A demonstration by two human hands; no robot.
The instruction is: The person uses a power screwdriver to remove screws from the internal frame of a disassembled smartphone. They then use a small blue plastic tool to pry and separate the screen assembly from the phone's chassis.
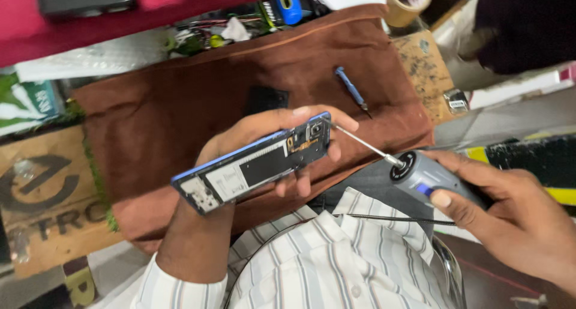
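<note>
At frame centre, the left hand (258, 135) wraps its fingers around one opened smartphone (255, 164), a slim blue-edged slab with bare black and white innards exposed. At lower right, the right hand (510, 213) grips one grey cylindrical electric screwdriver (420, 176), its thin metal bit touching the phone's upper corner. One small blue screwdriver (353, 90) lies on the brown cloth (180, 105).

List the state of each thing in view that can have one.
Phone: back cover off, insides exposed, held tilted in left hand.
Electric screwdriver: gripped in right hand, bit at phone's top corner.
Blue screwdriver: lying unused on brown cloth.
Tape roll: partly out of frame.
</note>
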